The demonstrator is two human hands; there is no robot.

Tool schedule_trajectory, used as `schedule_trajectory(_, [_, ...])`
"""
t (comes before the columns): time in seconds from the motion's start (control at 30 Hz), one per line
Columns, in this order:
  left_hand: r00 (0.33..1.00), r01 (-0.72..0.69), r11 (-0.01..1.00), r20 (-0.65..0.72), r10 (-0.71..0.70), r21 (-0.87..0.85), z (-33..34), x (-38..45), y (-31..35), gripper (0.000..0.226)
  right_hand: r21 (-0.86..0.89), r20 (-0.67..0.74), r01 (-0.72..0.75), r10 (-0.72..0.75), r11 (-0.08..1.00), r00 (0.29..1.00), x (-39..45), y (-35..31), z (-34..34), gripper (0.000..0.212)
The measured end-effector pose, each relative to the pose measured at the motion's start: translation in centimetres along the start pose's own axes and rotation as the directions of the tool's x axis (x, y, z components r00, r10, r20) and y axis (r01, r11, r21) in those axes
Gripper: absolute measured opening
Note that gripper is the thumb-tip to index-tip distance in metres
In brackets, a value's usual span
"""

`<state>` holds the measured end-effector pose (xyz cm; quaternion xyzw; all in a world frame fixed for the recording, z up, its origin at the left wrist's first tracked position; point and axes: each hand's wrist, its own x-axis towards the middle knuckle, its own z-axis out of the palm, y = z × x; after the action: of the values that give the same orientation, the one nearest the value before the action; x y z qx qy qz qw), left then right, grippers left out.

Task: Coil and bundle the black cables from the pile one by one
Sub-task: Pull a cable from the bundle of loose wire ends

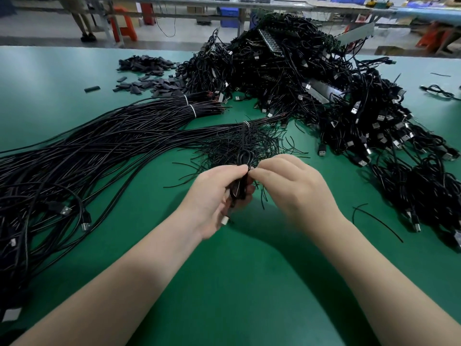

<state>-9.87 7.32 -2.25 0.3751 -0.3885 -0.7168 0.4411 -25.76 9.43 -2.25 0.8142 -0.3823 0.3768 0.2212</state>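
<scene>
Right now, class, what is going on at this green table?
A person is bundling a black cable over the green table. The left hand grips the coiled cable, a metal plug hanging below the palm, while the right hand pinches at the top of the coil, apparently a thin tie, though that is blurred. Loose ties lie just beyond the hands. Long cables stretch to the left, and a big tangled pile sits behind and to the right.

Straight cables (74, 156) lie left on the table (249, 283); tangled pile (311, 91) behind right; ties (239, 146) between
</scene>
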Motion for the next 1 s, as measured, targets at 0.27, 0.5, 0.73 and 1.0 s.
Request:
schedule_trajectory(0.27, [0.960, -0.271, 0.957, -0.038, 0.276, 0.108, -0.1, -0.1, -1.6, 0.012, 0.580, 0.581, -0.813, 0.674, 0.048, 0.455, 1.5, -0.2, -0.5, 0.005])
schedule_trajectory(0.5, [0.946, -0.325, 0.941, 0.008, 0.325, 0.093, 0.2, -0.2, -1.8, 0.018, 0.521, 0.813, -0.750, 0.504, -0.407, 0.292, 1.9, -0.6, -0.9, 0.023])
schedule_trajectory(0.73, [0.953, -0.282, 0.932, -0.042, 0.299, 0.226, 0.2, -0.1, -0.6, 0.018, 0.498, 0.216, -0.612, 0.595, 0.615, 0.774, 1.5, -0.4, -0.4, 0.005])
schedule_trajectory(1.0, [0.979, -0.197, 0.977, -0.031, 0.200, 0.083, 0.5, -0.3, -0.4, 0.027, 0.388, 0.117, -0.443, 0.433, 0.808, 0.894, 1.1, 0.0, -0.6, 0.011])
